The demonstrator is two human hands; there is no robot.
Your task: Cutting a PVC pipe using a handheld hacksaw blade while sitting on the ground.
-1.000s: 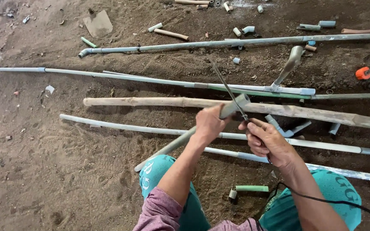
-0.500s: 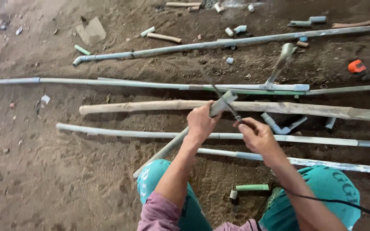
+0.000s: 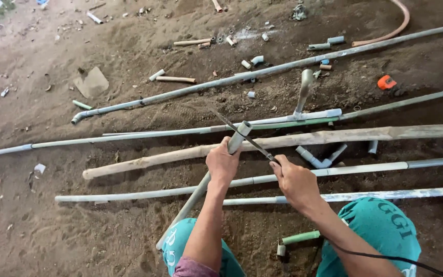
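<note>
My left hand (image 3: 222, 164) grips a grey plastic pipe (image 3: 193, 200) near its upper end, which rests tilted on a long wooden pole (image 3: 334, 137). My right hand (image 3: 296, 180) holds one end of a thin dark saw blade (image 3: 244, 135). The blade lies across the pipe just below its open end (image 3: 244, 125). My knees in teal trousers (image 3: 380, 231) show at the bottom of the view.
Several long grey pipes (image 3: 129, 196) lie side by side across the dirt floor. Short pipe offcuts and elbow fittings (image 3: 255, 60) are scattered at the back. An orange object (image 3: 386, 82) lies at right, a green pipe piece (image 3: 301, 237) between my knees, and a black cable (image 3: 385, 259) beside it.
The saw blade has slid along the pipe end while my right hand shifted slightly. My left hand keeps its grip on the pipe. The view has tilted up a little.
</note>
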